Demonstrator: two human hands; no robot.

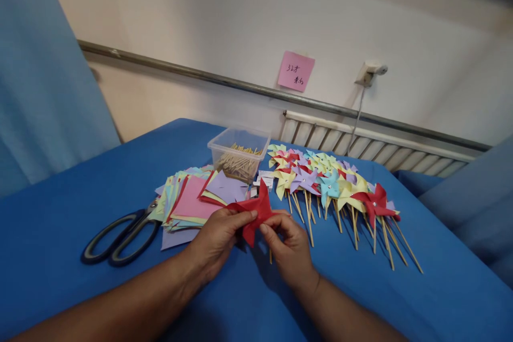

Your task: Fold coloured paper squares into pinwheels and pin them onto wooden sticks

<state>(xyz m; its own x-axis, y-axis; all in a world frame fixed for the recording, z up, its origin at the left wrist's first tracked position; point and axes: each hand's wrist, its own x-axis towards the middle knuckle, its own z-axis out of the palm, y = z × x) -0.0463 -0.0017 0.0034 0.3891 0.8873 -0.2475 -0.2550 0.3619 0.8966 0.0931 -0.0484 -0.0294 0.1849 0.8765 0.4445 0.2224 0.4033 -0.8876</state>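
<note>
Both hands pinch a red paper pinwheel over the blue desk.

The desk (64,214) carries a row of finished pinwheels (332,187) beyond the right hand (290,248), a stack of coloured paper squares (192,200) beyond the left hand (218,238), scissors (120,235) further left, and a clear tub of sticks (239,154) behind. Fingertips of both hands close on the red pinwheel (256,211), held between them.

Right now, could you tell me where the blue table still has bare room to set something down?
Bare cloth lies left of the scissors, and more right of the finished pinwheels. The middle is crowded: paper squares, stick box, and both hands on a red pinwheel.
</note>
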